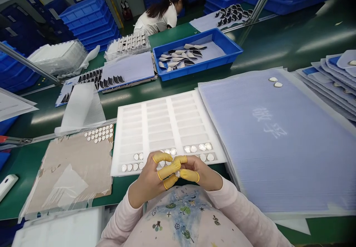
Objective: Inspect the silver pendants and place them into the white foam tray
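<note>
Pinched between the fingers of both hands, a small silver piece (177,173), only a little of it visible. Left hand (150,182) and right hand (198,174) both closed and grasping, touching each other, the fingertips covered by yellow finger cots (161,157). Pink sleeves (119,217) on both forearms, reaching to the wrists. Directly ahead of the hands and just beyond them, a white foam tray (167,128) with rows of shallow pockets, the nearest rows holding similar silver pieces (194,148). Right of the tray and touching it, a stack of pale blue corrugated plastic sheets (278,139), with two silver discs (274,82) lying on top near the far edge. Left of the tray, a cardboard sheet (66,173) partly covered with clear film, carrying many round silver pieces (98,132) at its far corner. Farther ahead, on a green conveyor belt (278,46), a blue plastic crate (197,54) filled with curved black-and-silver parts (180,56). Beyond the belt, a co-worker (158,17) in a white top, bent forward, not far from stacked blue crates (89,20).
</note>
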The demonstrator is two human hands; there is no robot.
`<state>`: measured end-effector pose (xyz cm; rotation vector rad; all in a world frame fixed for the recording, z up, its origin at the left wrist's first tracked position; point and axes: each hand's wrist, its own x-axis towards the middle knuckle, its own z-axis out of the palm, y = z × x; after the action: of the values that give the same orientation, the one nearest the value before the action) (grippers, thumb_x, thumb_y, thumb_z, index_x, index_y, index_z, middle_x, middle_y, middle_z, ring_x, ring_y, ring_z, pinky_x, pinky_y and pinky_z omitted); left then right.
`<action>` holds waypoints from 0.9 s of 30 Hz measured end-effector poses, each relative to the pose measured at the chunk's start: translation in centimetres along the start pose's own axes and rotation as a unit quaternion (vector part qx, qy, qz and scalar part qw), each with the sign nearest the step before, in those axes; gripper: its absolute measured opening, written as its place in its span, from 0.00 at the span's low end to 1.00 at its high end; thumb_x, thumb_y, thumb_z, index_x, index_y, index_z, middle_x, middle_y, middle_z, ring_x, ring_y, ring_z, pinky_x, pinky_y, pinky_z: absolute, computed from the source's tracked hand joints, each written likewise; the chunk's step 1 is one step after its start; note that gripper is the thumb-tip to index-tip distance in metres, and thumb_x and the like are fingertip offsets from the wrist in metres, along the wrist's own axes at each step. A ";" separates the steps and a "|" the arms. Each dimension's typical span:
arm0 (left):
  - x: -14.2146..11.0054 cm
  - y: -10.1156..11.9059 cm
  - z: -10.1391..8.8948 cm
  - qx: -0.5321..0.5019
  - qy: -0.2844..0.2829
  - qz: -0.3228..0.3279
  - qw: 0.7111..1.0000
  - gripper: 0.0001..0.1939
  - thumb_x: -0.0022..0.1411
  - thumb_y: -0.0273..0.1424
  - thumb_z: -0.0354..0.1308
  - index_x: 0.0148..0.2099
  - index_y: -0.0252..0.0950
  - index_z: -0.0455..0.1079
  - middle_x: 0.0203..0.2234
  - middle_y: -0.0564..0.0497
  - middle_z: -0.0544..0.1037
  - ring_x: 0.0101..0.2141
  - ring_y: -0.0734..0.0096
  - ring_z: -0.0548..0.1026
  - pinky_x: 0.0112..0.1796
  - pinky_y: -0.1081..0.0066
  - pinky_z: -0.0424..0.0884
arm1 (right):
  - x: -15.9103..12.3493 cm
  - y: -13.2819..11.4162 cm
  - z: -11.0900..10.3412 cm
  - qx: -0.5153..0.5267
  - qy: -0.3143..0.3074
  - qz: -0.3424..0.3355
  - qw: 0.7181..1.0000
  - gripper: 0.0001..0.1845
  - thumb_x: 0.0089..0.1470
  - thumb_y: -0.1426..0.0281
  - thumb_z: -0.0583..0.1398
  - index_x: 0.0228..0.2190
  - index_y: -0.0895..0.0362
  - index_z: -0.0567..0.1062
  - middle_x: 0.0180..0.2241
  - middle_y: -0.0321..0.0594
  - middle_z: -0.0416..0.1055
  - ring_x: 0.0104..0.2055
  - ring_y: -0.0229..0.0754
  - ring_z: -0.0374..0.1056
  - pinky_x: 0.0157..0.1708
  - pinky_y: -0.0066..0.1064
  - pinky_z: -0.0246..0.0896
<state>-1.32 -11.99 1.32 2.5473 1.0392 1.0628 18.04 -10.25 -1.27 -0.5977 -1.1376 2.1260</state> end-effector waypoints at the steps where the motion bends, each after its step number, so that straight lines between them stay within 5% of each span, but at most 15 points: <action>1: -0.1 0.0 0.1 -0.003 0.001 -0.011 1.000 0.21 0.64 0.24 0.59 0.58 0.44 0.64 0.43 0.46 0.70 0.45 0.64 0.71 0.44 0.63 0.72 | -0.1 0.0 -0.1 -0.025 0.007 -0.016 1.000 0.14 0.53 0.60 0.67 0.35 0.56 0.75 0.24 0.28 0.60 0.25 0.32 0.54 0.30 0.29 0.56; 3: -0.3 0.0 0.3 -0.019 0.001 -0.061 0.998 0.21 0.65 0.23 0.57 0.58 0.43 0.64 0.44 0.45 0.71 0.46 0.63 0.72 0.45 0.63 0.72 | -0.2 -0.1 -0.2 -0.097 0.035 -0.068 0.992 0.11 0.53 0.66 0.66 0.38 0.55 0.74 0.22 0.24 0.52 0.23 0.31 0.46 0.27 0.27 0.51; 6: -0.7 -0.1 0.4 -0.096 0.004 -0.193 0.976 0.13 0.68 0.25 0.54 0.53 0.41 0.67 0.43 0.46 0.74 0.44 0.64 0.74 0.45 0.64 0.73 | -0.4 -0.5 0.0 -0.213 0.075 -0.137 0.965 0.14 0.52 0.73 0.65 0.42 0.53 0.74 0.24 0.25 0.52 0.24 0.32 0.47 0.31 0.29 0.53; 10: -1.2 -0.1 0.3 -0.306 -0.041 -0.325 0.894 0.06 0.68 0.31 0.56 0.47 0.39 0.69 0.37 0.49 0.78 0.36 0.69 0.77 0.40 0.69 0.74 | -0.6 -0.7 0.3 -0.303 0.092 -0.175 0.932 0.19 0.53 0.76 0.64 0.46 0.49 0.72 0.30 0.29 0.57 0.25 0.33 0.51 0.32 0.30 0.55; 13: -1.3 0.0 0.2 -0.379 -0.047 -0.347 0.856 0.11 0.64 0.34 0.62 0.48 0.39 0.69 0.36 0.50 0.78 0.36 0.70 0.77 0.42 0.71 0.73 | -0.7 -0.3 0.4 -0.350 0.095 -0.195 0.911 0.22 0.53 0.78 0.64 0.48 0.47 0.71 0.34 0.31 0.61 0.25 0.32 0.52 0.30 0.30 0.56; 21: -1.4 0.3 0.5 -0.405 -0.010 -0.354 0.843 0.12 0.64 0.33 0.63 0.50 0.41 0.70 0.40 0.50 0.76 0.41 0.71 0.75 0.47 0.71 0.70 | -0.7 0.0 0.2 -0.381 0.089 -0.239 0.889 0.22 0.58 0.75 0.63 0.51 0.45 0.69 0.43 0.37 0.66 0.24 0.32 0.53 0.29 0.30 0.59; 27: -1.0 0.6 0.2 -0.594 0.033 -0.360 0.719 0.15 0.63 0.37 0.64 0.51 0.40 0.71 0.38 0.50 0.75 0.37 0.71 0.74 0.40 0.71 0.72 | -0.5 1.2 0.1 -0.199 0.107 -0.219 0.949 0.18 0.59 0.63 0.64 0.50 0.46 0.71 0.25 0.29 0.56 0.26 0.36 0.56 0.32 0.33 0.60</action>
<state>-1.36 -13.09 0.91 0.9430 0.7842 1.0247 17.94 -11.20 -2.16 -0.6636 -1.4316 1.4306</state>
